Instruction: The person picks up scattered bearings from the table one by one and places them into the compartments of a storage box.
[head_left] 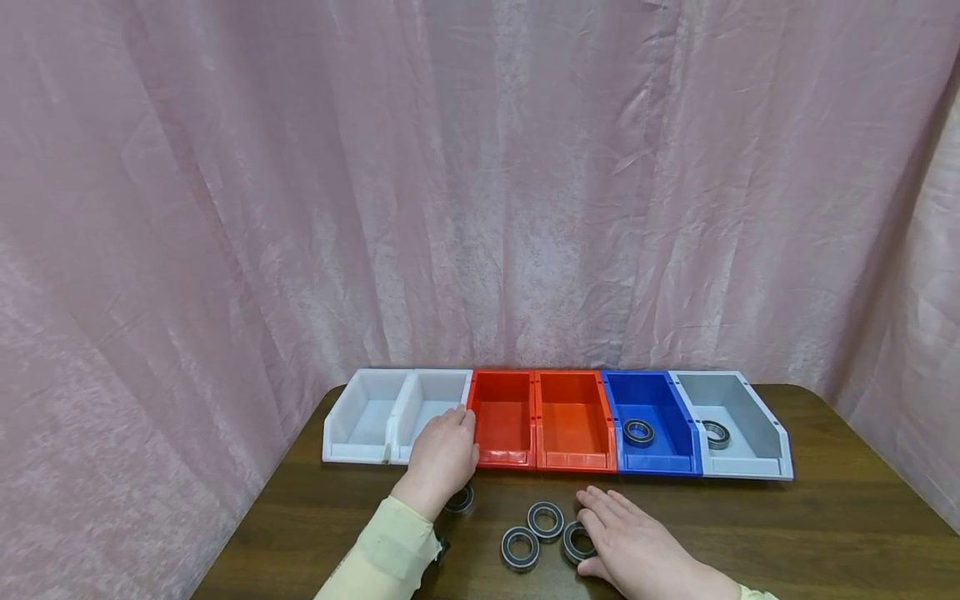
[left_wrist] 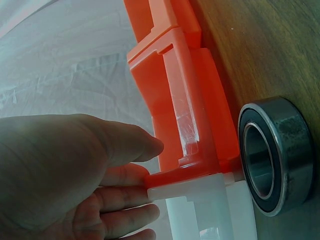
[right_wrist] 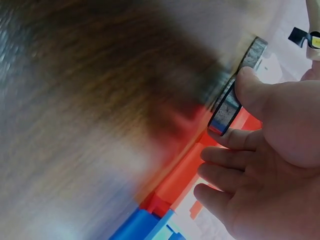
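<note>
My left hand (head_left: 441, 454) reaches over the front of the second white bin (head_left: 435, 386), beside the red bin (head_left: 504, 458). Its fingers extend loosely with nothing between them in the left wrist view. A ball bearing (left_wrist: 295, 155) stands out near that hand, on the wood by the bins' front. At the table's front my right hand (head_left: 637, 542) pinches another bearing (right_wrist: 227, 112) between thumb and index finger, its other fingers spread. Two more bearings, one nearer (head_left: 520, 565) and one farther (head_left: 533, 521), lie just left of the pinched one.
Six bins stand in a row along the back. The orange bin (head_left: 576, 461) is right of the red one. A bearing (head_left: 638, 443) lies in the blue bin (head_left: 667, 464), another (head_left: 724, 440) in the grey bin (head_left: 750, 468). Behind the wooden table (head_left: 840, 517) hangs a pink curtain (head_left: 510, 183).
</note>
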